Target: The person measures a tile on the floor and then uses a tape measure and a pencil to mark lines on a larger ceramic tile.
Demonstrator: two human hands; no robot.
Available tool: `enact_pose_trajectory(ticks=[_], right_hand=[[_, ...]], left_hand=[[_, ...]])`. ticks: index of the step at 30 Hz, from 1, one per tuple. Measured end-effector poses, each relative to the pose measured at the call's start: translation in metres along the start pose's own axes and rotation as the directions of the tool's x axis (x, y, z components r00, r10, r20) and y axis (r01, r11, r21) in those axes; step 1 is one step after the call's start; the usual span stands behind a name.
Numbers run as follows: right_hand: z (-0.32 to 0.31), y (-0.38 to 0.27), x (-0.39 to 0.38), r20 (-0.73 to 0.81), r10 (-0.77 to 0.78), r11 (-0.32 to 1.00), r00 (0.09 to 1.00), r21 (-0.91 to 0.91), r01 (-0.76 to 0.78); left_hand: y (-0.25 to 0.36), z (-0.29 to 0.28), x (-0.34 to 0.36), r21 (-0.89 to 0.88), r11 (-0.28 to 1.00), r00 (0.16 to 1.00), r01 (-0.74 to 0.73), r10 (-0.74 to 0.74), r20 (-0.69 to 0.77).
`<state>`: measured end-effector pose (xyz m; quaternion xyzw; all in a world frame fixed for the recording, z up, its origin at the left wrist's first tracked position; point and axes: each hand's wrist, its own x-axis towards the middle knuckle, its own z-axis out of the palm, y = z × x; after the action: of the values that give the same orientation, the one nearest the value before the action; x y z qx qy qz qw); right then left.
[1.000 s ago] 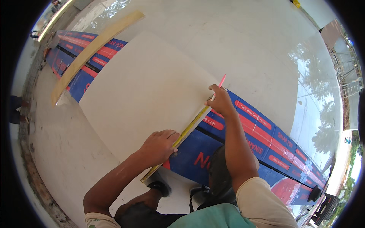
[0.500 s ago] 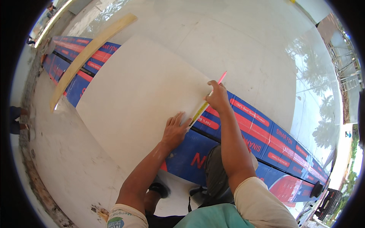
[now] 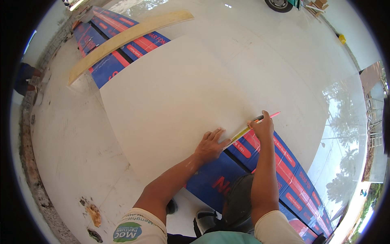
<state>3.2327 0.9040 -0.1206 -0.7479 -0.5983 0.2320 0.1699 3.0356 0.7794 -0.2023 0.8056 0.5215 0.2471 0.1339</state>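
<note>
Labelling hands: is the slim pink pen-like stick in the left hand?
No, the right hand holds the slim pink pen-like stick, while the left hand rests on the flat white board.

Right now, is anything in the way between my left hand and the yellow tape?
Nothing visible: your left hand lies on the white sheet, thumb right by the yellow tape. Your right hand, holding a pink pen, is farther along it.
</note>
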Motion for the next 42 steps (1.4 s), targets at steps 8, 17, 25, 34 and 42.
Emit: enact_pose_trajectory(ticks=[8, 17, 25, 34, 42], right_hand=[[0.002, 0.025, 0.011, 0.124, -0.061, 0.988, 0.990, 0.151, 0.042], [0.004, 0.018, 0.013, -0.023, -0.038, 0.999, 0.999, 0.015, 0.038], [0.005, 0.010, 0.009, -0.082, -0.059, 0.998, 0.995, 0.001, 0.060], [0.008, 0.013, 0.011, -0.078, -0.104, 0.995, 0.992, 0.003, 0.104], [0.005, 0.019, 0.015, -0.013, -0.141, 0.990, 0.990, -0.023, 0.140]], left_hand=[[0.010, -0.001, 0.008, 0.001, 1.000, 0.999, 0.001, -0.001, 0.043], [0.007, -0.002, 0.010, -0.070, 0.997, 1.000, 0.015, -0.016, -0.009], [0.005, -0.003, 0.010, -0.084, 0.996, 0.999, -0.016, 0.012, -0.048], [-0.010, -0.004, 0.040, -0.122, 0.992, 0.980, -0.032, 0.055, 0.191], [-0.007, -0.018, 0.070, -0.069, 0.998, 0.888, 0.008, 0.025, 0.460]])
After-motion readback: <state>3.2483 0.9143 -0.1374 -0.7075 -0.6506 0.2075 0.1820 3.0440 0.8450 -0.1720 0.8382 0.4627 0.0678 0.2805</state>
